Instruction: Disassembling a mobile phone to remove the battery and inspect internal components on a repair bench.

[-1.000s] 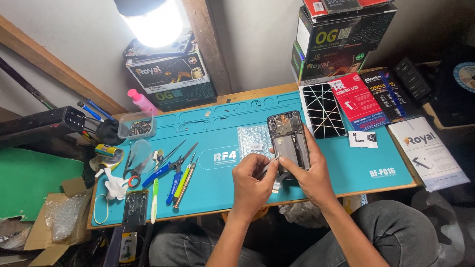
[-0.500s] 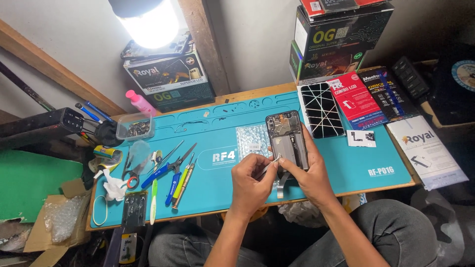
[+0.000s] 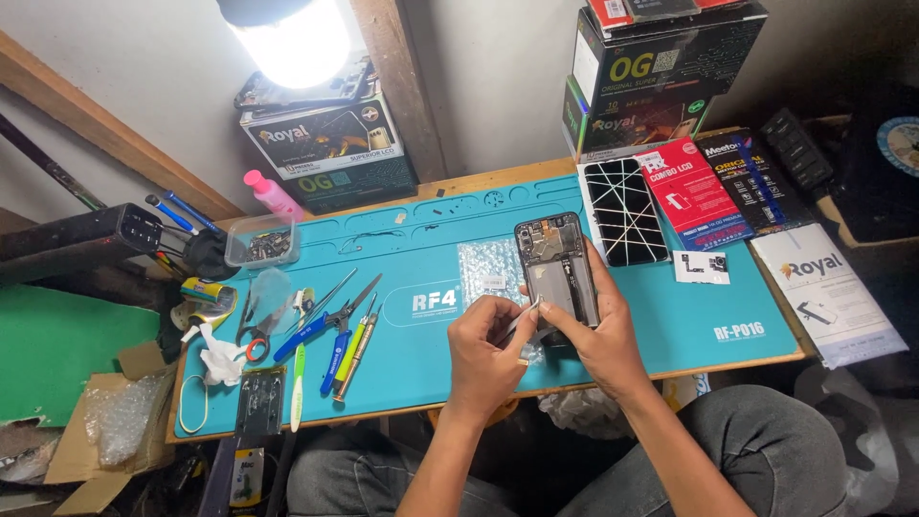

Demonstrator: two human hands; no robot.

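Black phone frame (opened) rests against right hand fingers.

Bare forearms, no sleeves; hands unadorned; grey trousers on legs

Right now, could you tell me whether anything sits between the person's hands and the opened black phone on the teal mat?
Nothing visible does: the right hand grips the opened black phone, and the left hand touches its lower edge.
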